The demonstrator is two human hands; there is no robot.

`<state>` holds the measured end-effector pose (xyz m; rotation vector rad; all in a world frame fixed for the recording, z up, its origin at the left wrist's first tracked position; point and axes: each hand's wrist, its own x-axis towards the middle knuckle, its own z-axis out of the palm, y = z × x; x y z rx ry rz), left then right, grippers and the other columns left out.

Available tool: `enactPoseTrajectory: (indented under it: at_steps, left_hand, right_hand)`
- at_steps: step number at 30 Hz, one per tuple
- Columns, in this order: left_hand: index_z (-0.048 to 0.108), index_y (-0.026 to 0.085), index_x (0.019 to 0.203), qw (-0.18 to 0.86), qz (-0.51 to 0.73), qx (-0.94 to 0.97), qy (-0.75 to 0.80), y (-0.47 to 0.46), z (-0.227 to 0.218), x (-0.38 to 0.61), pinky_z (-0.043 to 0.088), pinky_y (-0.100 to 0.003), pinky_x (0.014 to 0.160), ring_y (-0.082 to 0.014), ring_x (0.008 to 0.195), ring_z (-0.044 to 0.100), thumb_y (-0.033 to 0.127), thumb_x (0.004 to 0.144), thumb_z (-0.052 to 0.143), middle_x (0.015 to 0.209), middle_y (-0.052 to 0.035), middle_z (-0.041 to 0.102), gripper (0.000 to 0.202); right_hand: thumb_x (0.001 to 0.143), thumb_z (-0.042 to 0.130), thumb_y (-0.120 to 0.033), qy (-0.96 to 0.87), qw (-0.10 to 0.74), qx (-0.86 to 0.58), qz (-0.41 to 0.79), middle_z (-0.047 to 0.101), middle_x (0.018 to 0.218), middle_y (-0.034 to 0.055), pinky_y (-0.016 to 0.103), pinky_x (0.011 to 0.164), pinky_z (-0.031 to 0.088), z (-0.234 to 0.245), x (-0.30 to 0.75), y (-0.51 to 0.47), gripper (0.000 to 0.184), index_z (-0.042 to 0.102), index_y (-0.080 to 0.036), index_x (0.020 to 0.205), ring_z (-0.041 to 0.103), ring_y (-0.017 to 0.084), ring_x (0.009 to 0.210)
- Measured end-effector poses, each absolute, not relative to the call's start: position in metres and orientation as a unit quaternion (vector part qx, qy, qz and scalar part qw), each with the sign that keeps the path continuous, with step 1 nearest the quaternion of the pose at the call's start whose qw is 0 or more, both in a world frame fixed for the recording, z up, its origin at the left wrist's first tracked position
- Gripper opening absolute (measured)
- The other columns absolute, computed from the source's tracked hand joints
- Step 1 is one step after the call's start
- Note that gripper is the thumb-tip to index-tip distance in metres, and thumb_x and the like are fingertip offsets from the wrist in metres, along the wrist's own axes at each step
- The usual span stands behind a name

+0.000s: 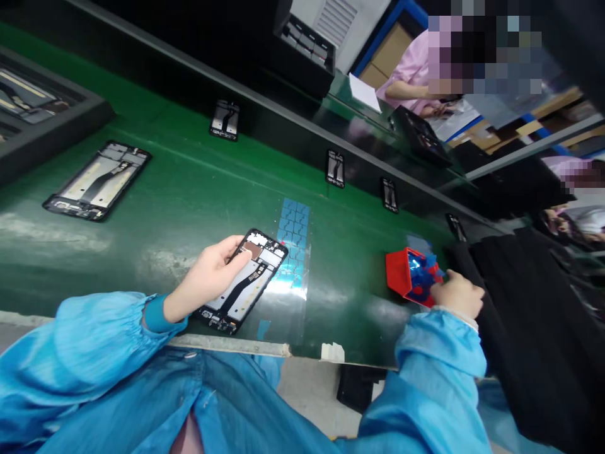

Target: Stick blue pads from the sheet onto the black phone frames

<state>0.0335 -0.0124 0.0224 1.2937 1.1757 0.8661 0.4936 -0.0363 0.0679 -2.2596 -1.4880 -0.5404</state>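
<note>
Left hand: the left hand (215, 271) is clamped on a phone frame (243, 290), thumb across its inner face beside a brown patch.
Held frame position: near edge of the green tabletop (350, 271), tilted in view, upper end toward the right; cannot tell whether its underside touches the surface.
Right hand: the right hand (457, 295) is at the red box (397, 274), fingers at its right side; cannot tell whether they grip anything.
Hands, spacing: well apart.
Red box contents: shiny blue pieces (423, 268), some standing above the rim.
Blue sheet: clear-backed sheet of blue stickers (293, 221), flat, partly overlapped in view by the held frame; glare on its lower part.
Loose piece: small blue scrap (263, 328), just beside the held frame's lower end.
Left of tabletop: another frame (99, 181), lying face up, near a black tray (97, 116).
Far side: a row of smaller-looking frames (335, 168), spaced apart.
Across the bench: a co-worker in pink (410, 66), bent over work.
</note>
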Motion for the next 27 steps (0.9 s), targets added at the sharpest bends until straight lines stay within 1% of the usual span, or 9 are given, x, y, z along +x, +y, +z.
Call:
enactPoseTrajectory:
  at_steps: [2, 4, 5, 7, 9, 11, 16, 23, 27]
  left_hand:
    - [0.062, 0.014, 0.109, 0.552, 0.352, 0.572, 0.494, -0.012, 0.022, 0.032, 0.054, -0.028, 0.078, -0.0221, 0.091, 0.067, 0.041, 0.084, 0.053, 0.101, -0.0064, 0.072, 0.037]
    - [0.061, 0.014, 0.111, 0.546, 0.338, 0.588, 0.492, -0.012, 0.022, 0.031, 0.053, -0.028, 0.079, -0.0222, 0.093, 0.066, 0.041, 0.086, 0.051, 0.104, -0.0057, 0.071, 0.038]
    - [0.061, 0.014, 0.113, 0.545, 0.334, 0.593, 0.49, -0.013, 0.022, 0.03, 0.053, -0.028, 0.081, -0.0225, 0.095, 0.065, 0.04, 0.086, 0.049, 0.107, -0.0055, 0.071, 0.039]
    - [0.058, 0.015, 0.12, 0.544, 0.335, 0.603, 0.478, -0.013, 0.023, 0.029, 0.05, -0.029, 0.089, -0.0234, 0.105, 0.062, 0.041, 0.088, 0.047, 0.118, -0.0053, 0.067, 0.043]
    - [0.054, 0.014, 0.128, 0.545, 0.343, 0.614, 0.457, -0.014, 0.022, 0.028, 0.045, -0.031, 0.098, -0.0244, 0.116, 0.056, 0.043, 0.088, 0.048, 0.128, -0.0059, 0.061, 0.049]
    - [0.048, 0.013, 0.134, 0.555, 0.343, 0.618, 0.438, -0.016, 0.019, 0.027, 0.041, -0.033, 0.102, -0.025, 0.12, 0.053, 0.045, 0.087, 0.049, 0.133, -0.007, 0.057, 0.057]
    - [0.041, 0.015, 0.14, 0.57, 0.326, 0.629, 0.415, -0.022, 0.011, 0.025, 0.046, -0.032, 0.098, -0.0237, 0.116, 0.057, 0.044, 0.087, 0.05, 0.133, -0.0066, 0.057, 0.061]
    - [0.046, 0.018, 0.137, 0.554, 0.313, 0.66, 0.4, -0.024, 0.012, 0.023, 0.043, -0.033, 0.102, -0.0245, 0.123, 0.052, 0.039, 0.088, 0.048, 0.139, -0.0044, 0.05, 0.054]
    - [0.048, 0.019, 0.136, 0.567, 0.329, 0.646, 0.391, -0.023, 0.013, 0.022, 0.039, -0.035, 0.106, -0.0253, 0.126, 0.048, 0.041, 0.087, 0.051, 0.138, -0.0042, 0.051, 0.054]
  right_hand:
    - [0.078, 0.054, -0.029, -0.477, 0.225, -0.81, -0.256, 0.059, 0.073, 0.0192, 0.055, 0.067, 0.037, 0.068, 0.463, -0.042, 0.016, 0.06, -0.019, 0.068, 0.056, 0.035, 0.087]
    - [0.084, 0.05, -0.03, -0.463, 0.271, -0.793, -0.288, 0.063, 0.086, 0.0202, 0.055, 0.077, 0.039, 0.07, 0.408, -0.052, 0.019, 0.064, -0.017, 0.084, 0.056, 0.032, 0.091]
    - [0.087, 0.048, -0.03, -0.482, 0.289, -0.776, -0.286, 0.064, 0.089, 0.0161, 0.049, 0.078, 0.042, 0.071, 0.373, -0.058, 0.02, 0.063, -0.019, 0.09, 0.057, 0.027, 0.089]
    - [0.087, 0.051, -0.02, -0.633, 0.357, -0.666, -0.167, 0.065, 0.091, 0.0089, 0.041, 0.079, 0.047, 0.069, 0.299, -0.069, 0.015, 0.062, -0.021, 0.097, 0.058, 0.02, 0.088]
    - [0.085, 0.054, -0.013, -0.752, 0.352, -0.556, -0.038, 0.066, 0.088, 0.0049, 0.036, 0.079, 0.049, 0.061, 0.235, -0.074, 0.017, 0.06, -0.021, 0.099, 0.058, 0.018, 0.087]
    - [0.086, 0.054, -0.015, -0.775, 0.324, -0.543, 0.002, 0.065, 0.094, 0.006, 0.035, 0.082, 0.049, 0.049, 0.192, -0.073, 0.019, 0.061, -0.019, 0.102, 0.055, 0.018, 0.091]
    - [0.086, 0.056, -0.017, -0.76, 0.324, -0.562, -0.047, 0.064, 0.09, 0.0057, 0.035, 0.083, 0.047, 0.029, 0.171, -0.065, 0.014, 0.065, -0.021, 0.096, 0.052, 0.019, 0.094]
    - [0.088, 0.054, -0.019, -0.78, 0.308, -0.544, 0.041, 0.059, 0.085, 0.0044, 0.032, 0.078, 0.046, 0.041, 0.184, -0.058, 0.012, 0.066, -0.019, 0.085, 0.052, 0.016, 0.087]
    - [0.088, 0.053, -0.015, -0.795, 0.293, -0.525, -0.081, 0.059, 0.092, 0.0044, 0.031, 0.078, 0.045, 0.04, 0.188, -0.058, 0.019, 0.066, -0.025, 0.097, 0.052, 0.017, 0.093]
